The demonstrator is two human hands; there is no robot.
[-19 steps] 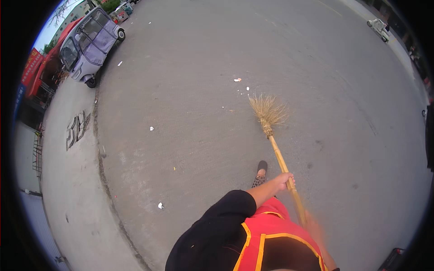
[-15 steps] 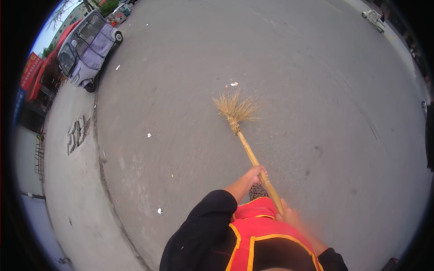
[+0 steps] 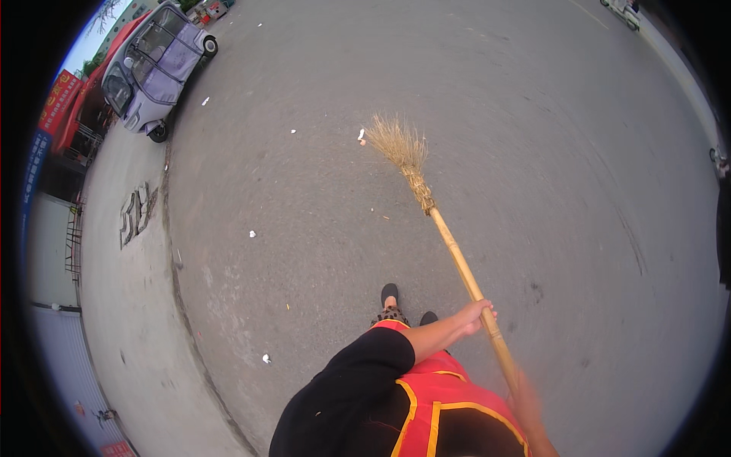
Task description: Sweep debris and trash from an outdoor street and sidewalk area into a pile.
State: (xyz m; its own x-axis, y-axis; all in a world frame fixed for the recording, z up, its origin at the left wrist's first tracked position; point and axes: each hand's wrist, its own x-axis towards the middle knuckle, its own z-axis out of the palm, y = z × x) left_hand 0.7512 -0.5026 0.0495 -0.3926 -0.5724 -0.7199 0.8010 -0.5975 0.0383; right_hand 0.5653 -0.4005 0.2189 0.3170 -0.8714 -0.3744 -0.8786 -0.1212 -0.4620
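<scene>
A straw broom (image 3: 415, 179) with a long bamboo handle slants up and to the left from my body, its bristles spread over the asphalt. My left hand (image 3: 476, 314) is closed around the middle part of the handle. Near the handle's lower end my right hand (image 3: 524, 400) is wrapped on it, smeared by motion. Just left of the bristle tips lies a small piece of white and brownish litter (image 3: 362, 137). Whether the bristles press on the ground I cannot tell.
White scraps (image 3: 252, 234) lie scattered on the road to the left. A curb line borders a pale pavement with a broken patch (image 3: 135, 215). A purple-white three-wheeler (image 3: 156, 68) stands at the far left, a scooter (image 3: 626, 11) at the far right. My shoe (image 3: 390, 293) shows below.
Both hands and the handle have shifted right. The bristles have swung up and now point to the upper left, beside the litter. My shoes have come into view.
</scene>
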